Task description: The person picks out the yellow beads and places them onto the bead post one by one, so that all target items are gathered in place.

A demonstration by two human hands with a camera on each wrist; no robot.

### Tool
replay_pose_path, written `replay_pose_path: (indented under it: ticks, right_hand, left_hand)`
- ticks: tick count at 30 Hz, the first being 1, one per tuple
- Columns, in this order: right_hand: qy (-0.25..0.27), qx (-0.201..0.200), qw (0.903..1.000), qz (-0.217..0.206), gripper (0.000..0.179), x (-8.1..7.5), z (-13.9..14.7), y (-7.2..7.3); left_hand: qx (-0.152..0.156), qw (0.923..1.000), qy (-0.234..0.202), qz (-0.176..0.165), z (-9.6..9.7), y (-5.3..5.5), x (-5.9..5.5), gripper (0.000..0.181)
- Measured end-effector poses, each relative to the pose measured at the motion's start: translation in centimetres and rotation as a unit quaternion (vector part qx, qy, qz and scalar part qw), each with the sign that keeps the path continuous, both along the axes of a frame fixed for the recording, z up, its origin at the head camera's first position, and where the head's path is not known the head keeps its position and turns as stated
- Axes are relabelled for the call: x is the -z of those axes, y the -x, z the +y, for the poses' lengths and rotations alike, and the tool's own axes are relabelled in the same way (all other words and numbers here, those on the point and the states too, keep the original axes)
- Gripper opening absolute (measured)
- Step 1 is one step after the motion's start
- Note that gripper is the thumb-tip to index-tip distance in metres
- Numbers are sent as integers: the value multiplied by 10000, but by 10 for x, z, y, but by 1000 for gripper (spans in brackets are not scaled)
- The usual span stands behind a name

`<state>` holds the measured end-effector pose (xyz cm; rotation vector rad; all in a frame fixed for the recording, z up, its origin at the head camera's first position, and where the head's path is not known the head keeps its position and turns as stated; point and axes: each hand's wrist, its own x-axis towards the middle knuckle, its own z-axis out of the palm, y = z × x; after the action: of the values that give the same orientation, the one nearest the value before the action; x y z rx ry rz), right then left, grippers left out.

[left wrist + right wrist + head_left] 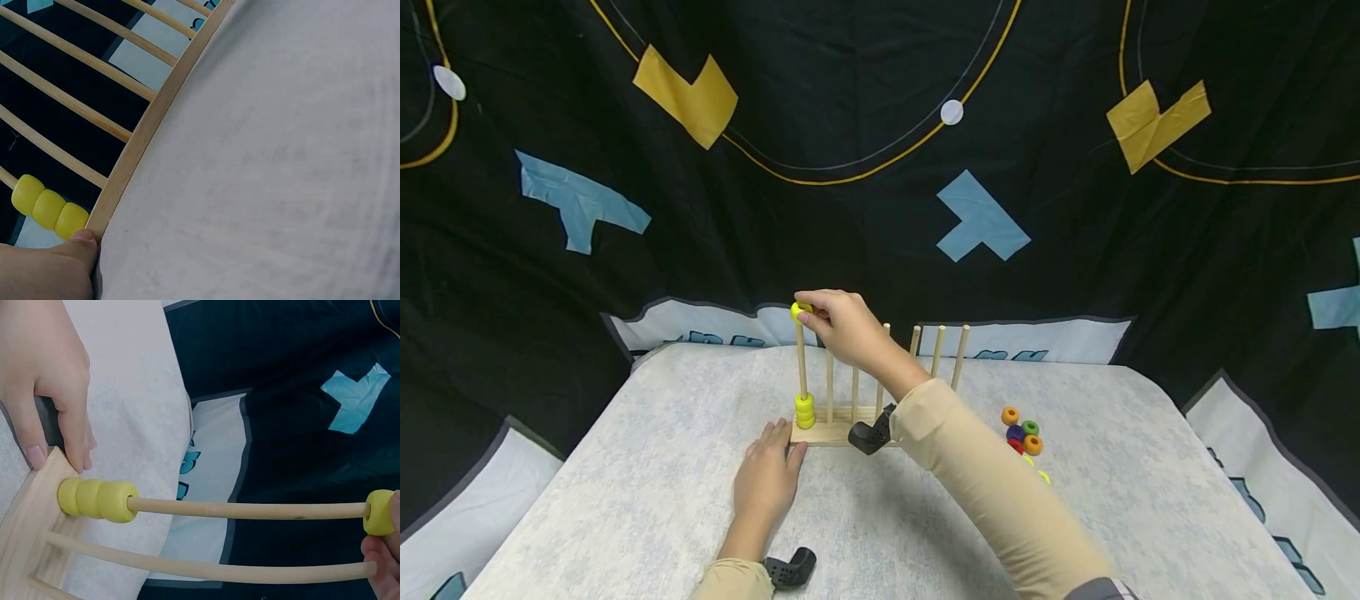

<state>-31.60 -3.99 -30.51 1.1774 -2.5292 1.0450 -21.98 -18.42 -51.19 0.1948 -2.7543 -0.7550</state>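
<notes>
A wooden peg rack (829,433) with several upright pegs stands on the table. Three yellow beads (50,207) are stacked at the foot of its leftmost peg (250,509). At that peg's top, my right hand (850,329) pinches another yellow bead (379,512) between thumb and fingers; the peg's tip is at the bead's hole. My left hand (766,479) holds the left end of the rack's base, thumb (81,240) at the front edge and fingers around the end, close beside the stacked beads.
Loose beads lie to the right of the rack, among them an orange bead (1033,445), a green bead (1031,427), a blue bead (1015,432) and a red bead (1016,446). A dark printed cloth (850,233) hangs behind the pale table (700,392).
</notes>
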Motion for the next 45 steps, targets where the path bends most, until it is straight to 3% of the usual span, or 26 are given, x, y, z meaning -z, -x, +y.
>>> replay_pose_path:
  ticks: [15, 24, 34, 45]
  right_hand:
    - [-158, 41, 9997, 206, 37, 4, 3, 3]
    - [244, 43, 9987, 444, 38, 8, 11, 0]
    - [647, -154, 9948, 775, 41, 19, 27, -16]
    - [695, -328, 9955, 557, 42, 40, 45, -39]
  left_hand:
    - [41, 10000, 6, 23, 3, 2, -2, 54]
    - [62, 10000, 7, 5, 4, 2, -1, 54]
    - [51, 10000, -12, -52, 4, 1, -2, 54]
    - [4, 10000, -21, -89, 2, 0, -1, 55]
